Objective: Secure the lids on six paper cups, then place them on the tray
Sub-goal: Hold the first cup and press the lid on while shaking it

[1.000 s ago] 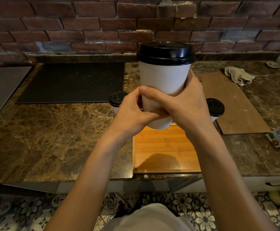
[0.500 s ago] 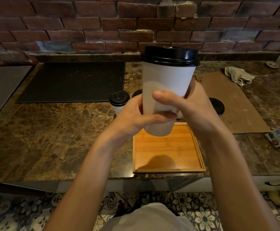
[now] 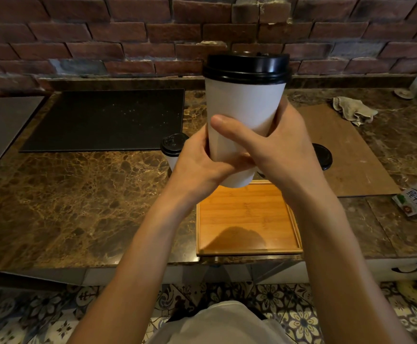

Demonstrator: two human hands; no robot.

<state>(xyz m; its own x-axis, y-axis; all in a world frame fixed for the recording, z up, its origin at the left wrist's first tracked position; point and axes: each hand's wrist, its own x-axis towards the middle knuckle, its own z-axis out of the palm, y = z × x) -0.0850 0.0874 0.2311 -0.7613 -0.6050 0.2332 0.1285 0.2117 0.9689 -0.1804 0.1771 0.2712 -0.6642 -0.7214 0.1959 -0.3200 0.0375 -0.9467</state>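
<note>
You hold the paper cup (image 3: 244, 115) raised in front of you, upright, with its base hanging above the far edge of the wooden tray (image 3: 249, 252). Its black lid (image 3: 247, 68) sits level on the rim. The lid looks seated all round on the side facing you, but the far side is hidden, so you cannot be sure of it from here. The capping of this cup seems done, and the step in hand is placing it. No cup shows on the visible part of the tray, so this is probably the first of the six. A second lidded cup (image 3: 172, 147) stands on the table (image 3: 78, 207) just behind your left hand (image 3: 197, 162), and another black lid (image 3: 323, 155) shows past your right wrist. The next move calls for a straight descent onto the tray, towards a corner so that five more will fit. Keep the squeeze light, since a paper wall buckles easily and could pop the lid. Both forearms reach forward and meet at the cup. Your grip is two-handed, each hand curled round the cup's lower half. Your right hand (image 3: 284, 150) lays its thumb across the front wall, and your left wraps in from the other side.
</note>
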